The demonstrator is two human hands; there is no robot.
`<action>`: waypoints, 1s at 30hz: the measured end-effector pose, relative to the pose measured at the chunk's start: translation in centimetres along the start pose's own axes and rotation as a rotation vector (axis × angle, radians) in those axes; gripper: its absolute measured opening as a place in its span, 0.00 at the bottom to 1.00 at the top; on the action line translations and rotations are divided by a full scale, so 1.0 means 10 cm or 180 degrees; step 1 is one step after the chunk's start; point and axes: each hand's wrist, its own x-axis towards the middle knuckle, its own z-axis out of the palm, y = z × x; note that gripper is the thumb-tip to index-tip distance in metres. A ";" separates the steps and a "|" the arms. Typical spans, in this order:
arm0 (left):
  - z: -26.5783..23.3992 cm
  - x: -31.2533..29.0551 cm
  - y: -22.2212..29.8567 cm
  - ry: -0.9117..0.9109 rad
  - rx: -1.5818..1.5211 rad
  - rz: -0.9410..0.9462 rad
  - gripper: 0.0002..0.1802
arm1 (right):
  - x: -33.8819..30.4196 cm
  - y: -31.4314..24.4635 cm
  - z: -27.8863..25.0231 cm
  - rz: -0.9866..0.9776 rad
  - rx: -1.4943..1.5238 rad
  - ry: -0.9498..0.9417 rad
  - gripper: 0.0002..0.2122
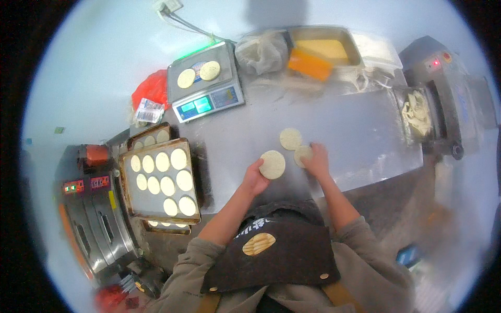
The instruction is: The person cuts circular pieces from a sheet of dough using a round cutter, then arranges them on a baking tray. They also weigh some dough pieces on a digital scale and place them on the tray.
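Observation:
My left hand (254,178) grips a flat, pale dough disc (273,165) by its left edge, with the thumb on top. My right hand (317,161) is closed on the edge of a second dough disc (301,155), whose right side the fingers partly cover. Just beyond both hands, a third dough disc (290,139) lies flat on the metal worktable (235,141). The right-hand disc is close against it; whether they overlap I cannot tell.
A scale (209,83) with two discs stands at the back left. Left of me, a baking tray (196,208) carries several discs, beside an oven (99,224). A metal pan (344,34), orange scraper (310,64) and plastic bag (261,52) line the back. A machine (451,104) stands right.

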 end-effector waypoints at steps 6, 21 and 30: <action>-0.60 -0.73 0.42 0.0436 -0.0203 0.0713 0.27 | 0.08 0.21 0.34 -0.0082 -0.0335 -0.0297 0.28; -3.51 -3.17 2.24 0.2804 0.0116 0.2398 0.25 | -0.04 -1.85 0.39 0.0145 0.1873 -0.2459 0.15; -4.38 -2.93 2.45 0.3414 0.1393 0.2311 0.19 | -0.65 -4.31 1.48 -0.0700 0.1619 -0.3496 0.16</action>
